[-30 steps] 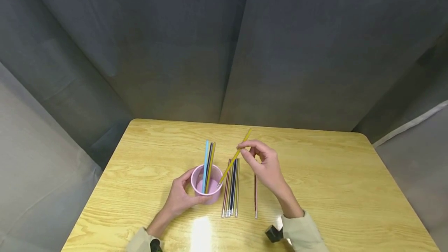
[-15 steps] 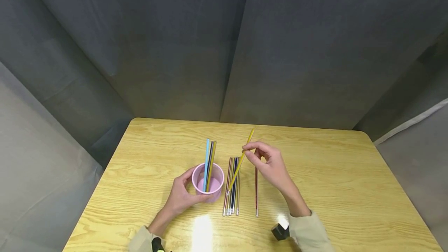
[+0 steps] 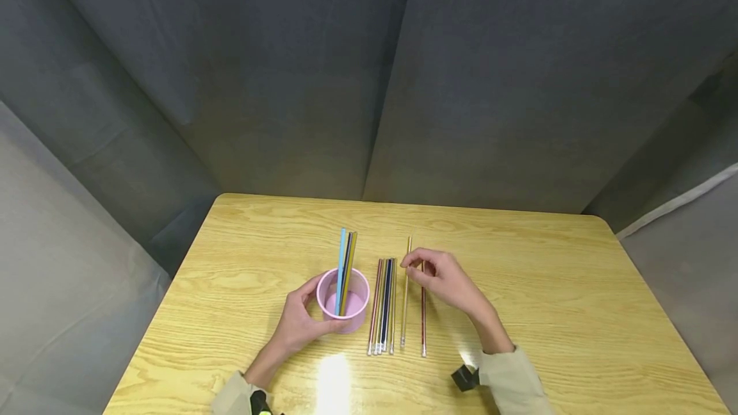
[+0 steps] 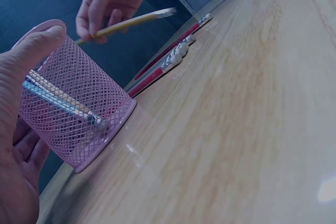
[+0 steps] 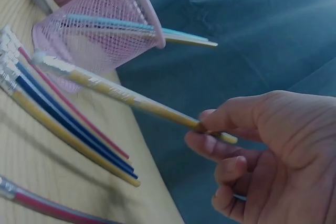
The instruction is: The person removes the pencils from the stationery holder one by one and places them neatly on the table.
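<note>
Pink and meshed, a cup (image 4: pixel 89 85) on the worktop (image 3: pixel 548 300) is clasped at its side by the left hand (image 3: pixel 298 323), leaning pencils (image 3: pixel 341 268) held within, their number hard to tell. Between a row of pencils (image 3: pixel 383 306) and a red pencil (image 3: pixel 423 319), a yellow pencil (image 5: pixel 131 98) is pinched by the right hand (image 3: pixel 444 282), clear of the worktop.

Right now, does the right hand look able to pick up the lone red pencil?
Probably not yet: the right hand pinches a yellow pencil, which likely needs putting down first. Otherwise the lone red pencil lies close by, nothing piled on it.
</note>
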Tool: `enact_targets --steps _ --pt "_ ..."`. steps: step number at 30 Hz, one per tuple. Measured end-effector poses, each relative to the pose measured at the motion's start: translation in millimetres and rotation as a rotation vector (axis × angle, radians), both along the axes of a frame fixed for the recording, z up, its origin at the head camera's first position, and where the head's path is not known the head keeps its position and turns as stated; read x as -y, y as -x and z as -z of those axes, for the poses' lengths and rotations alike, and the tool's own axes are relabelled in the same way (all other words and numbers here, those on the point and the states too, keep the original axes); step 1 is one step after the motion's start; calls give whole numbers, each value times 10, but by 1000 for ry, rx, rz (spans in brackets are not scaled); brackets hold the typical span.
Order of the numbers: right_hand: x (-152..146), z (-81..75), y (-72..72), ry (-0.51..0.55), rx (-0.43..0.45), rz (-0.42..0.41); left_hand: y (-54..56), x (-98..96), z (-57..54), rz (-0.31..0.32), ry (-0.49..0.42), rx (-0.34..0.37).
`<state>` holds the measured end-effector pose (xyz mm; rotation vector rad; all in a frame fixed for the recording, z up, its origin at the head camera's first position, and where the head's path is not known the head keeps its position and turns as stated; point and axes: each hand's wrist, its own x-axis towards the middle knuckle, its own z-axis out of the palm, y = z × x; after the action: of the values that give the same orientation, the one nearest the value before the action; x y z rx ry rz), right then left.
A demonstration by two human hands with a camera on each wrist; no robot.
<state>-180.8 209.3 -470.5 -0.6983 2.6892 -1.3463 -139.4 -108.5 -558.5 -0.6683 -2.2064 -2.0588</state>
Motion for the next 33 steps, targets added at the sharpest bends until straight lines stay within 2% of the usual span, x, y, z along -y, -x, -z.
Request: enact_targets --steps 5,11,24,33 --pt "-7 151 49 -43 23 -53 -1 -3 -4 -1 7 -1" --pt "12 266 75 -75 59 -42 3 -4 -1 -7 13 -3" --pt "35 342 79 -129 68 -14 -6 -2 -9 -4 -1 0" --pt "20 335 71 -174 62 -40 -3 -3 -6 -4 -7 2"
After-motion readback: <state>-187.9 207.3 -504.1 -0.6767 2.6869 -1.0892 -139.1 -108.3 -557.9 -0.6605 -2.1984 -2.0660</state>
